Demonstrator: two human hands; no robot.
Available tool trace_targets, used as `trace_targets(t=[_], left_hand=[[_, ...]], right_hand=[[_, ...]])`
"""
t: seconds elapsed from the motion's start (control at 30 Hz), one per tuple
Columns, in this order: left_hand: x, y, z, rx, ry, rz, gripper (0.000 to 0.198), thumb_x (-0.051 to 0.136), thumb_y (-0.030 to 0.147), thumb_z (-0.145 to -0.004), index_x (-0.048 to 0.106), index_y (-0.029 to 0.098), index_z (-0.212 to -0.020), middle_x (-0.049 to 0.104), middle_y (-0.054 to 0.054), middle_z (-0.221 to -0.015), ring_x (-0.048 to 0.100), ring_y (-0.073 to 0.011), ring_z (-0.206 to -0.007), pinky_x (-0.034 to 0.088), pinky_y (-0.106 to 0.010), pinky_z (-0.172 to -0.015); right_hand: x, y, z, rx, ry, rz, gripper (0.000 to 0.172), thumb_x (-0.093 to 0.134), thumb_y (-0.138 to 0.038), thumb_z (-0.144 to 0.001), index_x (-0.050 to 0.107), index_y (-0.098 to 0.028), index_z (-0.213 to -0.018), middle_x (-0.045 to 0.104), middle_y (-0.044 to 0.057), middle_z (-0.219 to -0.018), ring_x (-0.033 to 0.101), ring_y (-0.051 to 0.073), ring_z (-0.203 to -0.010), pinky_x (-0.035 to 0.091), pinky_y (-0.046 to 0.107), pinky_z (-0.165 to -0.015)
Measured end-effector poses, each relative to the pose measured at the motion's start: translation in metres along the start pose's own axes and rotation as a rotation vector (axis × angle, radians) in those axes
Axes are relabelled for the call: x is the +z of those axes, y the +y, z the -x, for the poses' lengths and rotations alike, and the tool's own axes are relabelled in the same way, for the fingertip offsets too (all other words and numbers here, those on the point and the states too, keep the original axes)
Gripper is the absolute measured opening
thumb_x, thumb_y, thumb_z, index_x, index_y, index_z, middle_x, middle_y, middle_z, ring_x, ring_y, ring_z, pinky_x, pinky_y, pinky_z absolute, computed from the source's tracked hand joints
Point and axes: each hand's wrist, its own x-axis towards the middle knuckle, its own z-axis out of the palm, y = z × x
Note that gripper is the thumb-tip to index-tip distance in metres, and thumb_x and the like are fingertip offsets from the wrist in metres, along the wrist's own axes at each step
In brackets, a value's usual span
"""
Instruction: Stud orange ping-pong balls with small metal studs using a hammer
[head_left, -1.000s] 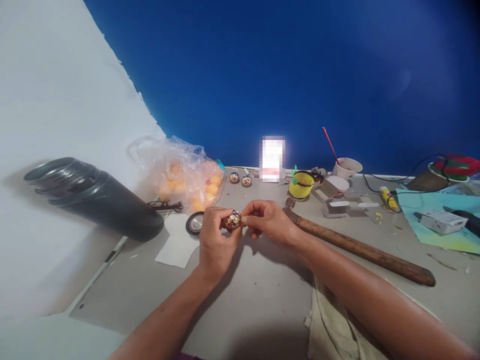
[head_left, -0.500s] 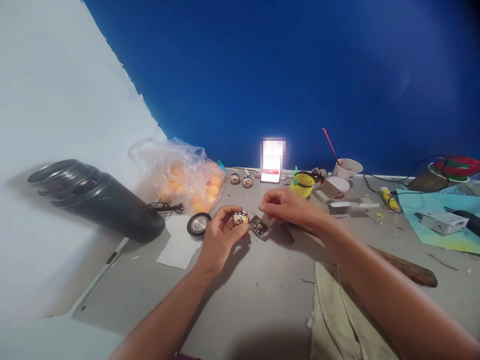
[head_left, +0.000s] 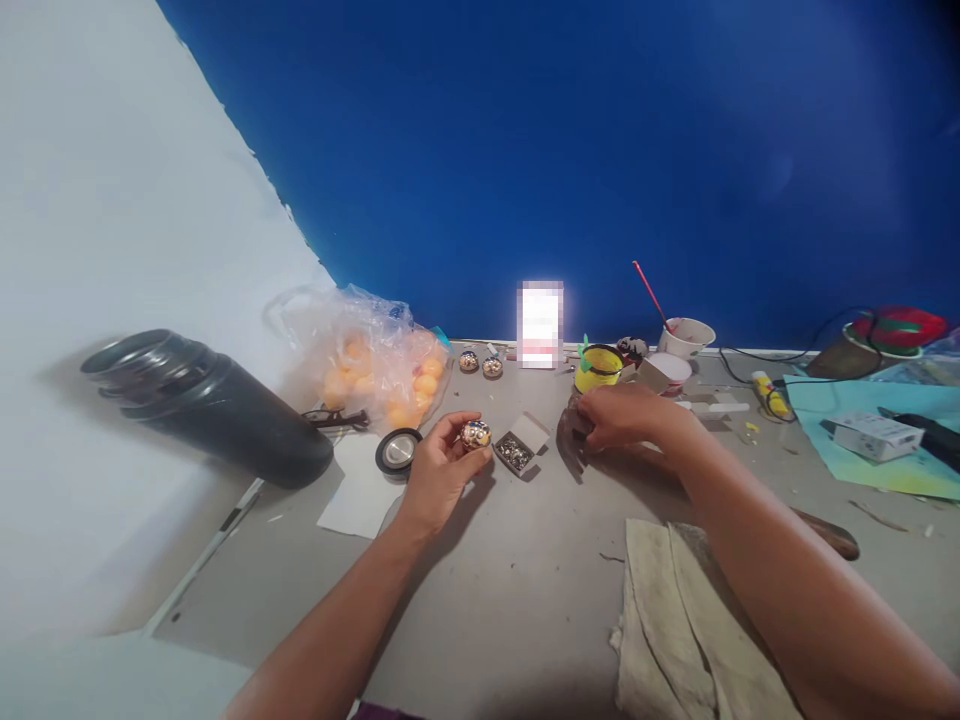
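Note:
My left hand [head_left: 439, 470] is closed around a small ball [head_left: 476, 435] studded with shiny metal tack heads, held between thumb and fingers just above the table. Right of it stands a small open box [head_left: 516, 453] full of metal tacks, its flap raised. My right hand [head_left: 619, 415] has its fingers curled at the neck of a hammer, just behind the dark hammer head [head_left: 573, 440]. Part of the hammer's wooden handle is hidden under my right forearm; its end shows beyond it. Two more studded balls [head_left: 480, 363] lie at the back by the wall.
A dark flask [head_left: 217, 405] and a plastic bag of orange balls [head_left: 360, 365] stand left. A round lid [head_left: 398, 452] lies on white paper. A lit phone [head_left: 540, 325], yellow pot [head_left: 598, 370] and paper cup [head_left: 688, 338] line the back; a folded cloth [head_left: 675, 610] lies front right.
My right hand has moved right, from beside the tack box to the hammer's neck, uncovering the box's flap. My left hand still holds the studded ball in nearly the same place.

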Motion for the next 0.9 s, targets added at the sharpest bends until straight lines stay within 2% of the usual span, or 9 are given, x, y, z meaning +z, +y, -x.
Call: trace_targets(t=[0.1, 0.23, 0.3, 0.4, 0.47, 0.63, 0.8, 0.9], left_hand=[[0.001, 0.001, -0.001, 0.0, 0.031, -0.059, 0.054, 0.084, 0.025, -0.063, 0.063, 0.019, -0.112, 0.066, 0.001, -0.085, 0.062, -0.0132, -0.068, 0.047, -0.024, -0.054], [0.002, 0.002, -0.002, -0.013, 0.048, -0.08, 0.046, 0.085, 0.023, -0.061, 0.066, 0.018, -0.103, 0.069, 0.0, -0.082, 0.063, -0.0133, -0.069, 0.051, -0.026, -0.061], [0.003, 0.003, -0.001, -0.003, 0.053, -0.074, 0.044, 0.085, 0.022, -0.06, 0.068, 0.019, -0.101, 0.071, 0.0, -0.082, 0.065, -0.014, -0.071, 0.053, -0.027, -0.066], [0.003, 0.003, 0.0, 0.031, 0.049, -0.08, 0.042, 0.085, 0.02, -0.06, 0.071, 0.018, -0.099, 0.073, -0.001, -0.081, 0.067, -0.0155, -0.074, 0.055, -0.029, -0.071], [0.002, 0.004, 0.0, 0.043, 0.044, -0.099, 0.041, 0.085, 0.019, -0.06, 0.072, 0.017, -0.098, 0.074, -0.001, -0.081, 0.068, -0.0162, -0.074, 0.055, -0.029, -0.071], [0.002, 0.003, -0.001, 0.04, 0.058, -0.087, 0.04, 0.086, 0.019, -0.059, 0.074, 0.018, -0.098, 0.074, 0.0, -0.076, 0.069, -0.0172, -0.073, 0.056, -0.03, -0.069], [0.004, 0.003, 0.001, -0.042, 0.026, -0.041, 0.043, 0.089, 0.02, -0.055, 0.073, 0.017, -0.095, 0.074, -0.001, -0.076, 0.069, -0.0173, -0.069, 0.056, -0.031, -0.067], [0.003, 0.001, -0.001, -0.064, 0.017, -0.015, 0.047, 0.089, 0.022, -0.056, 0.07, 0.017, -0.099, 0.074, -0.002, -0.081, 0.069, -0.0175, -0.071, 0.056, -0.032, -0.069]], right_hand=[[-0.02, 0.001, 0.012, -0.052, 0.099, -0.182, 0.014, 0.071, -0.031, -0.078, 0.07, -0.018, -0.079, 0.066, 0.009, -0.073, 0.059, 0.019, -0.063, 0.036, 0.029, -0.056], [-0.04, -0.024, 0.033, -0.251, 0.264, -0.637, 0.033, 0.053, -0.046, -0.095, 0.069, -0.02, -0.108, 0.068, 0.007, -0.089, 0.06, 0.018, -0.072, 0.047, 0.028, -0.06], [-0.042, -0.044, 0.039, -0.314, 0.285, -0.754, 0.038, 0.044, -0.047, -0.1, 0.067, -0.018, -0.109, 0.067, 0.007, -0.088, 0.06, 0.017, -0.071, 0.049, 0.029, -0.061], [-0.04, -0.066, 0.043, -0.452, 0.232, -0.709, 0.031, 0.046, -0.039, -0.1, 0.068, -0.017, -0.104, 0.068, 0.006, -0.087, 0.061, 0.018, -0.077, 0.05, 0.03, -0.072], [-0.039, -0.072, 0.044, -0.492, 0.192, -0.649, 0.026, 0.049, -0.035, -0.099, 0.069, -0.018, -0.101, 0.07, 0.005, -0.087, 0.061, 0.019, -0.081, 0.05, 0.031, -0.078], [-0.041, -0.071, 0.048, -0.463, 0.294, -0.646, 0.032, 0.041, -0.031, -0.102, 0.069, -0.018, -0.11, 0.072, 0.007, -0.096, 0.063, 0.02, -0.089, 0.048, 0.032, -0.087], [-0.039, -0.071, 0.042, -0.468, 0.228, -0.535, 0.028, 0.046, -0.03, -0.099, 0.071, -0.018, -0.109, 0.074, 0.006, -0.097, 0.064, 0.021, -0.089, 0.048, 0.031, -0.084], [-0.04, -0.061, 0.041, -0.424, 0.294, -0.492, 0.028, 0.049, -0.028, -0.097, 0.07, -0.023, -0.115, 0.074, 0.005, -0.107, 0.065, 0.021, -0.092, 0.047, 0.03, -0.083]])
